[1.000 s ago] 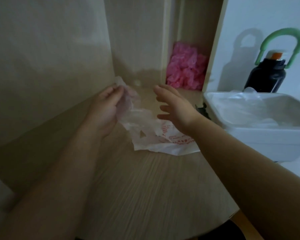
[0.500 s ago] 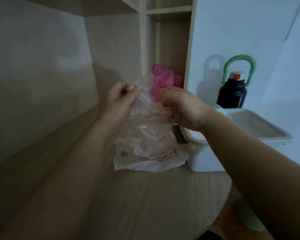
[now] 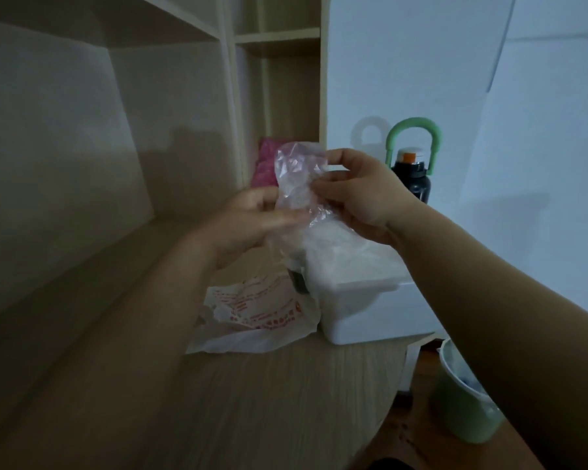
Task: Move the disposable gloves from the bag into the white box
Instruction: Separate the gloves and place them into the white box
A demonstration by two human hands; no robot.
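A thin, clear plastic disposable glove (image 3: pixel 297 174) is held in the air above the pale wooden table (image 3: pixel 252 401), its long axis roughly upright. Both grips are closed on it: the left hand (image 3: pixel 248 218) pinches its lower part, the right hand (image 3: pixel 357 195) its upper edge. The rectangular white plastic box (image 3: pixel 364 307) sits below and slightly right, nearer the right hand, so a short lowering should do. The flattened red-printed white plastic bag (image 3: pixel 252 317) lies just left of the box.
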